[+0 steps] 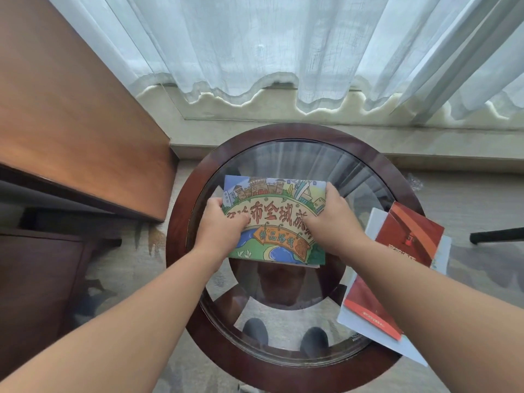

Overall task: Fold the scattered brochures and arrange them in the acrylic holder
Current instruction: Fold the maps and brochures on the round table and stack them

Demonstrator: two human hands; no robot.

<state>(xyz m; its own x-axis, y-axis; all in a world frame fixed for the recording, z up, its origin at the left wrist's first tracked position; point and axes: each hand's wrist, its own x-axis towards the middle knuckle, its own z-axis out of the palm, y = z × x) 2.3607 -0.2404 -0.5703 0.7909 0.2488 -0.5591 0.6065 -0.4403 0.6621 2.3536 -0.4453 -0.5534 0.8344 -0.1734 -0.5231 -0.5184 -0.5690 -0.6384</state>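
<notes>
A round glass-topped table carries red brochures at its right edge, well apart from the illustrated brochure lying centrally, gripped at both sides by left hand and right hand, fingers curled closed.

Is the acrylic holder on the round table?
No, only the colourful brochure and red brochures lie on the table.

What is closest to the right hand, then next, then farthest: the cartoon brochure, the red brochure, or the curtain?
1. Cartoon brochure, under the right hand, table centre.
2. Red brochure, on the right.
3. Curtain, far behind the table.
</notes>
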